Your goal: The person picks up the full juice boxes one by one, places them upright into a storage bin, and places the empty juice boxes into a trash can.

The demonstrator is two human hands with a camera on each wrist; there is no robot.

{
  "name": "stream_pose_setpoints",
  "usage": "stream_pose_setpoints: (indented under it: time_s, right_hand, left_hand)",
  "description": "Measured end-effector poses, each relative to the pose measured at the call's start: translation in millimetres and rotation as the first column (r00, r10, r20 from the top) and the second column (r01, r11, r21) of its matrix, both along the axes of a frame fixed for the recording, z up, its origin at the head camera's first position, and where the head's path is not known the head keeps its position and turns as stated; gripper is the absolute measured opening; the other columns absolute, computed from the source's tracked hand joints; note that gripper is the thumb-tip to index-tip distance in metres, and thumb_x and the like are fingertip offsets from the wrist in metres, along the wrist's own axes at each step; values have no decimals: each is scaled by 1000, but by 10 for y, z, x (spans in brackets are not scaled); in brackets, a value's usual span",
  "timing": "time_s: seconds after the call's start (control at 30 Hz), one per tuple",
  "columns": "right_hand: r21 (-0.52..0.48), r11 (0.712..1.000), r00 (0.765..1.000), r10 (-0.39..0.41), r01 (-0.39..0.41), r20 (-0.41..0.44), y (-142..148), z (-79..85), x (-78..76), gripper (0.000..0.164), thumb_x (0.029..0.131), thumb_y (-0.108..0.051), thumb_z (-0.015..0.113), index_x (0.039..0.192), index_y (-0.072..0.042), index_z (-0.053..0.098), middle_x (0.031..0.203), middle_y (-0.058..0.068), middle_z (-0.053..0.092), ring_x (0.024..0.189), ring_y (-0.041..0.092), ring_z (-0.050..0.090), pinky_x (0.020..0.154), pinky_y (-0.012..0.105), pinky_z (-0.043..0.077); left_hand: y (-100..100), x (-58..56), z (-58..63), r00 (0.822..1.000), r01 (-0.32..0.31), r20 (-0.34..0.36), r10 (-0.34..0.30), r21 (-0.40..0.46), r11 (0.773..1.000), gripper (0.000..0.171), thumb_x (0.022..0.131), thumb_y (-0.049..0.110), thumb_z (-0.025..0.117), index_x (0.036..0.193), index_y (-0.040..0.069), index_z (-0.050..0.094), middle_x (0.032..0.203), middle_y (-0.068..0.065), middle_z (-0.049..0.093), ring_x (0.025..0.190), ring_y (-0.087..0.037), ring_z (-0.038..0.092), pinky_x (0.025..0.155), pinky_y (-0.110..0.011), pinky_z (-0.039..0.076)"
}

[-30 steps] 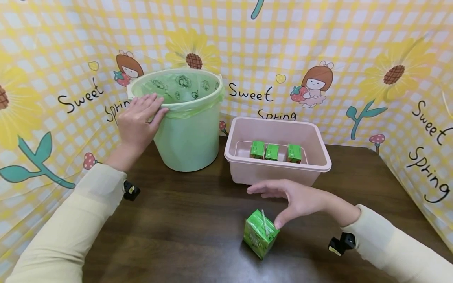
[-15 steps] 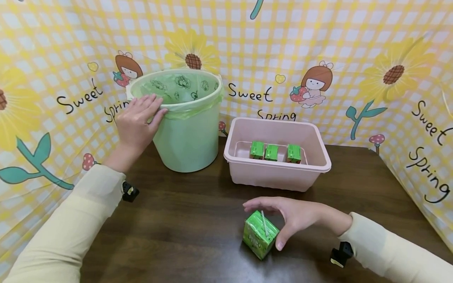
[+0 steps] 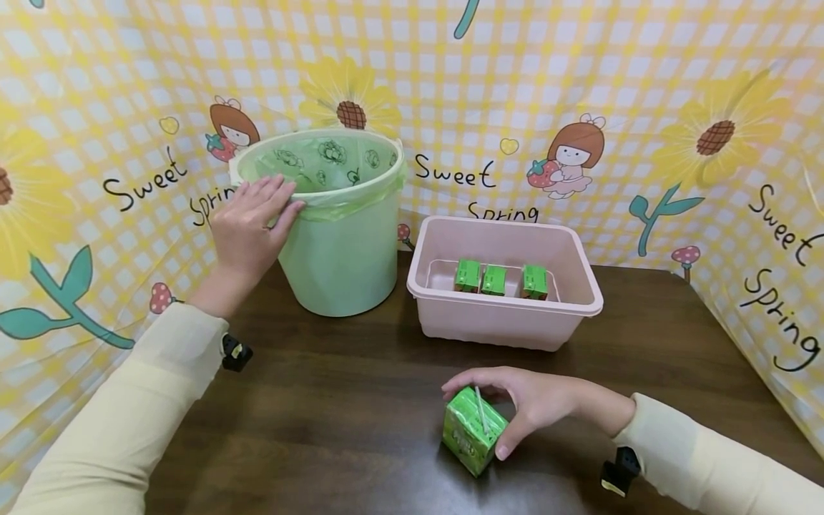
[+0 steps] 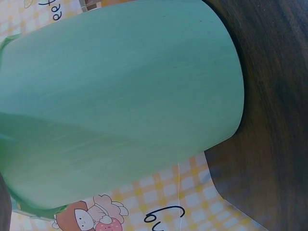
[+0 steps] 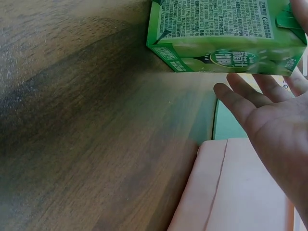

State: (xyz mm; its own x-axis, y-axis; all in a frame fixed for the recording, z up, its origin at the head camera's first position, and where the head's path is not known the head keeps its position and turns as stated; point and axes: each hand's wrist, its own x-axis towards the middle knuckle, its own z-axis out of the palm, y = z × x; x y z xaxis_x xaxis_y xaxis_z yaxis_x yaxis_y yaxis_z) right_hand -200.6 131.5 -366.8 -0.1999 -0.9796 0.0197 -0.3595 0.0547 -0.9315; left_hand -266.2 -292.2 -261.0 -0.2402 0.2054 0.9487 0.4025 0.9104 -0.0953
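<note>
My left hand [image 3: 251, 222] holds the near-left rim of a light green trash bin [image 3: 341, 265], its fingers laid over the rim and the thumb on the outside. A green bag with dark drawings lines the bin. In the left wrist view the bin's wall [image 4: 125, 96] fills most of the picture. My right hand [image 3: 531, 404] is round a green juice box [image 3: 473, 433] on the table, thumb at its right side and fingers behind it. A clear straw lies across the top of the box. The right wrist view has the printed juice box [image 5: 216, 43] above the fingers.
Behind the right hand stands a pale pink plastic basin [image 3: 489, 318] with three green juice boxes [image 3: 493, 279] in it. The dark wooden table [image 3: 309, 429] is bounded by a yellow checked cloth [image 3: 450, 79] at the back and sides.
My right hand has come down and closed in round the juice box from above and behind. The left hand keeps its place on the bin's rim.
</note>
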Motion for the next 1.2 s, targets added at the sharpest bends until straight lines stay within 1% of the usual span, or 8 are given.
stream_pose_setpoints:
  time_s: [0.13,0.23,0.37,0.5,0.73,0.87,1.0,1.2]
  right_hand:
    - [5,1000,1000,-4,4,8,3,3,6,80,76,-10,83,144,-10,41,131,6,54,114,23,54,98,37,44]
    - [15,1000,1000,-15,14,13,11,5,11,78,76,-11,83,143,-12,43,128,5,56,111,22,55,96,36,45]
    - [25,999,999,-29,28,13,23,5,9,75,76,-12,83,141,-14,46,126,5,57,110,22,56,95,36,46]
    - [21,999,1000,-27,27,15,37,8,-2,74,76,-11,82,140,-13,46,127,6,56,109,22,56,94,37,47]
    - [-1,999,999,-34,34,-11,52,57,-20,74,76,-12,82,140,-14,46,127,6,56,108,23,57,93,37,48]
    - [-16,999,999,-42,42,-28,50,117,-28,74,76,-12,82,140,-13,46,127,6,56,108,24,58,92,37,48]
    - [-24,998,998,-57,56,-38,46,210,-33,73,77,-12,82,140,-13,46,129,7,56,108,25,58,91,37,49]
    - [-77,995,997,-65,61,-52,13,389,-65,73,77,-7,81,140,-8,46,132,10,53,108,29,58,90,39,50]
  left_hand:
    - [-2,-3,4,1000,-1,1,1,-3,1000,31,93,31,67,114,9,73,115,-12,67,105,-33,65,98,-51,45]
    - [-2,1,5,1000,-2,0,2,-7,1000,31,93,30,67,114,9,73,115,-13,67,105,-34,66,98,-51,45]
    - [3,3,9,1000,2,1,-2,-5,1000,30,93,30,67,113,9,73,115,-13,67,104,-34,66,98,-51,45]
    - [5,3,17,1000,2,-3,-2,-8,1000,30,93,30,67,113,9,73,115,-13,67,104,-34,66,98,-51,45]
    - [-2,10,2,1000,3,-12,-4,-17,1000,31,93,30,67,114,8,73,114,-13,67,104,-34,66,97,-52,45]
    - [-10,17,-13,1000,6,-13,-7,-11,1000,31,92,30,67,114,9,73,114,-13,67,104,-34,66,97,-52,45]
    - [-13,10,-18,1000,7,-14,-7,-10,1000,31,92,30,68,114,9,73,115,-12,68,104,-33,66,97,-52,45]
    - [-14,-4,-16,1000,2,-17,-2,-8,1000,31,92,31,67,114,10,73,114,-12,68,104,-33,66,97,-52,46]
